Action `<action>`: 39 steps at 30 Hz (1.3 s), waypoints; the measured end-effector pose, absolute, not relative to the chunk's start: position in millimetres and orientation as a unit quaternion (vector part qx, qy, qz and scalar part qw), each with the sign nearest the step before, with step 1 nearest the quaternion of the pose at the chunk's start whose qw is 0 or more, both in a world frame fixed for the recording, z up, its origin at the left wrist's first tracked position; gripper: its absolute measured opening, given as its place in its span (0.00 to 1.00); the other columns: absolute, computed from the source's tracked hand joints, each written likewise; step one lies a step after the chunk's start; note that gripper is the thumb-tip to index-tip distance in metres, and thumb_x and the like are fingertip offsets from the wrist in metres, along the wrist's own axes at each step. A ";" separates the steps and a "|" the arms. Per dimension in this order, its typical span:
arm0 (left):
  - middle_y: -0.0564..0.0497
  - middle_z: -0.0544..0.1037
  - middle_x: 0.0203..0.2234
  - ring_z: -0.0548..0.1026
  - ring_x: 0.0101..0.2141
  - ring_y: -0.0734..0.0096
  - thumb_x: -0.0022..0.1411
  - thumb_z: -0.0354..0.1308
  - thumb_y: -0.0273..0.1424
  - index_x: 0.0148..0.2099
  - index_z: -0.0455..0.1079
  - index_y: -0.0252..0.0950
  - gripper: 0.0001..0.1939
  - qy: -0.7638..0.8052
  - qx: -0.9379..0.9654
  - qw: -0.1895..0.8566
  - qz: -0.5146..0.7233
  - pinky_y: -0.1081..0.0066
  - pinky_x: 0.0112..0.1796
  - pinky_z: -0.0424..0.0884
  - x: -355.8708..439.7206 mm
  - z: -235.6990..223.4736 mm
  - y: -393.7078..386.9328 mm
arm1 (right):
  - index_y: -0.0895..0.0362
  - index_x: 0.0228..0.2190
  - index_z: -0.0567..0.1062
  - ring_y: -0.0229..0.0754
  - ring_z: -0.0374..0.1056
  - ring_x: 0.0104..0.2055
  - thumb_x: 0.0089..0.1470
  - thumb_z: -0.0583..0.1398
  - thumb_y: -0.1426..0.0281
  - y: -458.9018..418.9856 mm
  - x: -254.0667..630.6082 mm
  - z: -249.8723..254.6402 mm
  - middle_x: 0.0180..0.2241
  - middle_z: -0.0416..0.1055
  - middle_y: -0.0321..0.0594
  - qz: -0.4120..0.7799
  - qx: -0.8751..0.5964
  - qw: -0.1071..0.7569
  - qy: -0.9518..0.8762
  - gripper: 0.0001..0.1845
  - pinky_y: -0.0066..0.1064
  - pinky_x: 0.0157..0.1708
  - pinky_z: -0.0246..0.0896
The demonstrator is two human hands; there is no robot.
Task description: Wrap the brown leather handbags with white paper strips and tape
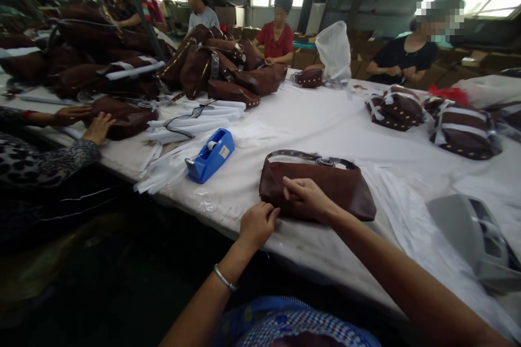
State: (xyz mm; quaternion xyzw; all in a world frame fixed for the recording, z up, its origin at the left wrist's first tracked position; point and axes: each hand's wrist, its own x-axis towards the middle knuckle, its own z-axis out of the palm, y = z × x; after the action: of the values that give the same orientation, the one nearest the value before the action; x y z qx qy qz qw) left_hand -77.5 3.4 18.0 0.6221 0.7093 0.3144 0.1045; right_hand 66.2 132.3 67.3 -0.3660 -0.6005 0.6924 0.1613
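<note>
A brown leather handbag [342, 190] lies on its side at the table's front edge, its strap [291, 154] along the far side with a wrapped grey piece on it. At the bag's lower left corner is my left hand [257, 225], fingers curled against the thumb. My right hand [307, 196] is over the bag's left part, closed in a pinch. Whatever either hand pinches is too small or hidden to make out. A blue tape dispenser [211, 156] stands to the left of the bag.
White paper strips [163, 168] and rolls lie left of the dispenser. A grey device [459, 233] sits at right. Brown bags pile up [195, 70] at the back left; wrapped ones [464, 130] stand at right. A co-worker's hands [97, 127] touch another bag; several people work across the table.
</note>
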 end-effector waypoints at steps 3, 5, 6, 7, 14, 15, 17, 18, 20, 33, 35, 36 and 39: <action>0.52 0.77 0.29 0.76 0.34 0.68 0.70 0.51 0.37 0.34 0.73 0.40 0.14 0.724 0.600 0.092 0.328 0.70 0.37 0.71 -82.5 34.7 13.4 | 0.58 0.21 0.69 0.26 0.38 0.13 0.49 0.62 0.43 138.9 52.7 50.6 0.12 0.46 0.23 0.713 -0.388 0.151 -0.565 0.30 0.22 0.12 0.30; 0.46 0.78 0.43 0.75 0.47 0.63 0.71 0.50 0.36 0.48 0.73 0.40 0.12 0.720 0.597 0.069 0.346 0.64 0.47 0.71 -86.2 36.1 24.4 | 0.58 0.21 0.68 0.26 0.40 0.13 0.49 0.63 0.43 140.8 51.0 37.4 0.13 0.48 0.23 0.711 -0.386 0.159 -0.566 0.30 0.21 0.12 0.31; 0.43 0.75 0.52 0.72 0.54 0.59 0.70 0.52 0.36 0.55 0.69 0.40 0.15 0.716 0.602 0.059 0.348 0.59 0.52 0.69 -87.6 32.5 30.5 | 0.58 0.21 0.68 0.26 0.40 0.13 0.49 0.62 0.43 141.0 51.7 33.1 0.13 0.49 0.23 0.712 -0.385 0.163 -0.565 0.30 0.21 0.12 0.32; 0.40 0.69 0.59 0.67 0.59 0.55 0.68 0.54 0.37 0.61 0.64 0.40 0.21 0.712 0.612 0.053 0.341 0.54 0.55 0.67 -88.6 26.3 36.2 | 0.58 0.22 0.68 0.26 0.40 0.13 0.49 0.62 0.43 140.9 52.9 31.3 0.13 0.49 0.23 0.714 -0.383 0.164 -0.563 0.30 0.21 0.12 0.32; 0.33 0.47 0.70 0.51 0.68 0.47 0.65 0.60 0.37 0.70 0.49 0.37 0.37 0.710 0.645 0.051 0.278 0.47 0.60 0.62 -89.4 -22.8 48.2 | 0.58 0.21 0.66 0.26 0.40 0.13 0.55 0.61 0.47 139.4 58.3 88.0 0.14 0.47 0.23 0.745 -0.340 0.212 -0.534 0.28 0.21 0.11 0.31; 0.32 0.48 0.70 0.51 0.68 0.47 0.64 0.60 0.37 0.70 0.49 0.36 0.38 0.711 0.646 0.046 0.274 0.48 0.60 0.62 -89.1 -23.7 47.6 | 0.57 0.21 0.66 0.26 0.41 0.12 0.56 0.60 0.47 138.9 56.8 94.2 0.14 0.47 0.24 0.756 -0.320 0.215 -0.529 0.28 0.22 0.11 0.32; 0.32 0.48 0.70 0.51 0.68 0.46 0.64 0.60 0.37 0.71 0.49 0.36 0.38 0.713 0.646 0.042 0.269 0.47 0.60 0.62 -88.2 -21.9 46.4 | 0.57 0.20 0.65 0.26 0.40 0.12 0.56 0.59 0.46 136.9 50.9 94.0 0.13 0.46 0.24 0.779 -0.295 0.191 -0.520 0.29 0.22 0.11 0.32; 0.32 0.47 0.70 0.50 0.68 0.47 0.65 0.60 0.36 0.71 0.48 0.37 0.38 0.714 0.645 0.042 0.268 0.46 0.60 0.62 -87.7 -20.0 45.9 | 0.56 0.19 0.64 0.26 0.38 0.12 0.55 0.60 0.45 135.5 46.7 88.5 0.13 0.44 0.23 0.788 -0.294 0.173 -0.513 0.30 0.22 0.11 0.32; 0.34 0.46 0.70 0.50 0.68 0.48 0.65 0.59 0.33 0.71 0.47 0.40 0.38 0.714 0.646 0.048 0.265 0.45 0.60 0.62 -87.1 -16.1 45.1 | 0.56 0.18 0.62 0.26 0.36 0.12 0.52 0.62 0.44 132.7 38.4 73.9 0.12 0.42 0.21 0.794 -0.308 0.153 -0.502 0.30 0.22 0.11 0.30; 0.37 0.45 0.71 0.55 0.67 0.48 0.69 0.53 0.35 0.72 0.45 0.42 0.34 0.707 0.665 0.033 0.239 0.41 0.59 0.61 -84.2 -17.0 48.5 | 0.57 0.26 0.67 0.26 0.43 0.14 0.56 0.63 0.52 176.9 148.9 67.7 0.17 0.52 0.24 0.822 -0.337 0.317 -0.333 0.22 0.19 0.14 0.46; 0.37 0.46 0.71 0.57 0.66 0.47 0.69 0.52 0.35 0.71 0.47 0.41 0.32 0.712 0.661 0.029 0.234 0.42 0.59 0.62 -83.2 -16.9 49.3 | 0.57 0.28 0.67 0.26 0.45 0.15 0.58 0.62 0.55 183.5 160.5 67.4 0.19 0.54 0.25 0.839 -0.324 0.323 -0.294 0.19 0.18 0.16 0.51; 0.37 0.47 0.71 0.58 0.66 0.47 0.69 0.52 0.35 0.71 0.49 0.41 0.32 0.713 0.661 0.027 0.232 0.42 0.58 0.63 -83.1 -17.1 49.6 | 0.57 0.27 0.66 0.26 0.44 0.15 0.60 0.62 0.56 185.7 166.4 68.7 0.19 0.53 0.25 0.841 -0.311 0.337 -0.286 0.19 0.18 0.15 0.50; 0.36 0.46 0.71 0.58 0.65 0.47 0.69 0.51 0.35 0.72 0.47 0.42 0.32 0.710 0.665 0.017 0.231 0.42 0.58 0.63 -83.3 -17.5 50.5 | 0.55 0.24 0.62 0.26 0.35 0.13 0.61 0.60 0.56 189.0 184.8 69.0 0.17 0.47 0.23 0.805 -0.292 0.405 -0.320 0.21 0.18 0.12 0.44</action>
State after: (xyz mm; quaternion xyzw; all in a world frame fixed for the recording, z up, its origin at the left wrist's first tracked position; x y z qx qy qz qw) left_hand -83.3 50.5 -17.5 0.6653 0.7097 0.2310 0.0174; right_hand 184.8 189.0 69.0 -0.2918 -0.3201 0.8051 0.4052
